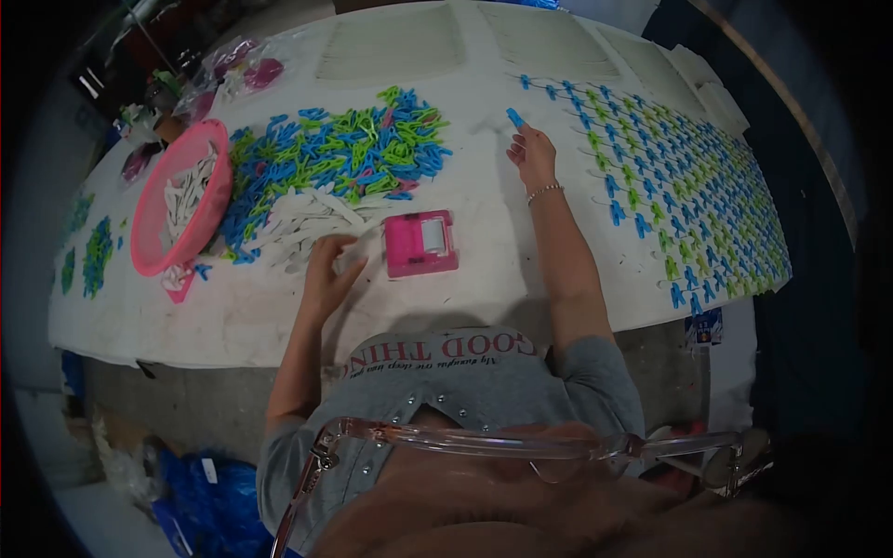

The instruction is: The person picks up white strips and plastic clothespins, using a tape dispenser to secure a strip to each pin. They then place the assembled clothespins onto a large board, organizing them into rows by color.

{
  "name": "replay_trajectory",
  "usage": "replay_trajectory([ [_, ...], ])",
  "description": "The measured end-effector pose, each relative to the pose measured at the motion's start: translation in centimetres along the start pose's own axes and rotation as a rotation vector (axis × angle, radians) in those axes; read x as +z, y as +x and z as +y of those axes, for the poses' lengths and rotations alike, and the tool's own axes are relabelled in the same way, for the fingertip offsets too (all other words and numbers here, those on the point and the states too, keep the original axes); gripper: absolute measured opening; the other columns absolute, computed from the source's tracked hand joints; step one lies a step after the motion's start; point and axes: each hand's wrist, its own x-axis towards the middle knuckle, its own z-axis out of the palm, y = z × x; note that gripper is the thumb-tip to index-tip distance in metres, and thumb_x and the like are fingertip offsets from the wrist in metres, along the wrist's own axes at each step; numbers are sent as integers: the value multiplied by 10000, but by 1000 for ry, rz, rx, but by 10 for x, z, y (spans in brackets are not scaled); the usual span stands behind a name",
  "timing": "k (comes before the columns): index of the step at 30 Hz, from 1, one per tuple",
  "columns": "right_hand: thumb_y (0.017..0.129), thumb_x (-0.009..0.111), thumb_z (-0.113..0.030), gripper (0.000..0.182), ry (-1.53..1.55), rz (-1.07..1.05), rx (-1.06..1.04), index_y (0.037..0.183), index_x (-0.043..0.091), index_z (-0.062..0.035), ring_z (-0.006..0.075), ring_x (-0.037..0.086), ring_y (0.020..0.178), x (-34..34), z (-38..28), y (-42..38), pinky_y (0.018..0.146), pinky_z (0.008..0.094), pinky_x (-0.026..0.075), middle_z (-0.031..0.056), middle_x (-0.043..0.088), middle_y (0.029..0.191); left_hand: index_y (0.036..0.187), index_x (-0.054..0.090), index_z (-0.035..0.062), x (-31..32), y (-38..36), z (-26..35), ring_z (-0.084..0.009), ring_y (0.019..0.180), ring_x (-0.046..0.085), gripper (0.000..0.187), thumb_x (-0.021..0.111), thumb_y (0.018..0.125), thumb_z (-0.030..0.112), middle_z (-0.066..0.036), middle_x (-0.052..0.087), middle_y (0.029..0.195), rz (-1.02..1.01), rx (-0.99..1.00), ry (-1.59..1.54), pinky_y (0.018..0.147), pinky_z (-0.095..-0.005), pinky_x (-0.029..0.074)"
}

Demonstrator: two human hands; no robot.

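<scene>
My right hand (pixel 534 156) is raised over the table with a small blue clothespin (pixel 514 117) pinched at its fingertips. Below and to the left, my left hand (pixel 326 279) hovers by the near edge of a pile of thin white strips (pixel 302 221); its thumb and fingers are apart, and I see nothing between them. Just right of it lies a bright pink box-like device (pixel 398 248) with a pale metallic part on its right side. A large heap of blue and green clothespins (pixel 335 149), with a few pink ones, lies beyond the strips.
A tilted pink basket (pixel 149 223) with white pieces inside stands at left. Rows of blue and green clothespins (pixel 679 186) cover the table's right side. Flat panels of pale thin lines (pixel 391 45) lie at the far edge. Plastic bags (pixel 244 70) sit at the back left.
</scene>
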Motion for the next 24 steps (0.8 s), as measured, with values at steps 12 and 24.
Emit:
replay_trajectory([
  [12,931,501,-90,158,289,357,32,862,545,45,190,590,519,-21,3,143,489,332,563,118,594,688,1054,654,61,19,-80,-10,-362,1011,580,325,737,744,107,-180,594,1171,107,87,375,869,-424,471],
  [24,973,421,-97,278,263,510,56,819,546,97,230,633,632,-23,-13,169,557,328,603,174,616,751,951,697,75,29,-76,-15,-326,954,639,182,687,786,-3,-141,667,1065,251,85,394,881,-412,498],
])
